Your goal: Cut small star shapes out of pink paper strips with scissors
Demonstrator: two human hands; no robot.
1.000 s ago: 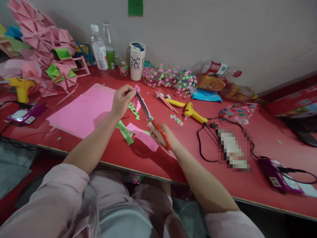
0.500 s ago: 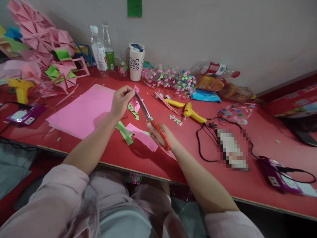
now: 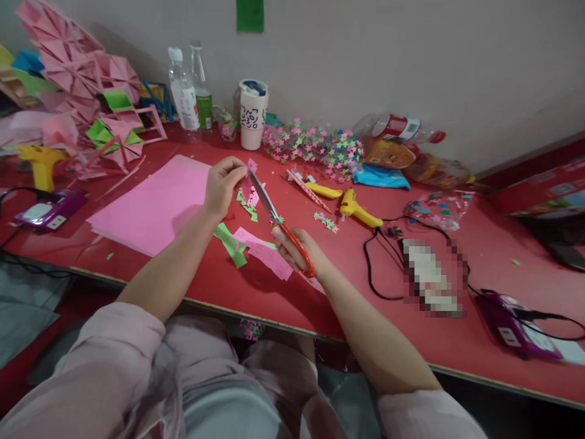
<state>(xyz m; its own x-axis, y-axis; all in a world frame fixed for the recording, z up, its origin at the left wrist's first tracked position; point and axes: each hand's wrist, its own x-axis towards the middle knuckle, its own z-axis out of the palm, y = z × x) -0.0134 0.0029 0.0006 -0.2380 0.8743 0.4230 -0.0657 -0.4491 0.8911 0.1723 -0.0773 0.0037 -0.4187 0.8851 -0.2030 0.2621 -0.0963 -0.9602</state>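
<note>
My left hand point(image 3: 225, 185) pinches a small piece of pink paper point(image 3: 251, 164) above the red table. In my right hand point(image 3: 299, 249) is a pair of scissors point(image 3: 295, 244) with orange-red handles, its blades reaching up to the pink piece by my left fingertips. Whether the blades touch the paper is hard to make out. Below the scissors lie pink paper strips point(image 3: 269, 259) and green paper scraps point(image 3: 232, 245). Green cut-outs point(image 3: 247, 206) lie just beyond my left fingers. Small paper stars point(image 3: 325, 221) rest to the right of the blades.
Pink sheets point(image 3: 155, 204) are stacked at left, near folded pink paper shapes point(image 3: 73, 73). Bottles point(image 3: 185, 100) and a white cup point(image 3: 253, 116) stand along the wall. A yellow glue gun point(image 3: 359, 210) with a black cable and a purple box point(image 3: 516, 326) lie to the right.
The view has shifted very slightly. Both hands, the scissors and the pink piece stay almost in the same place.
</note>
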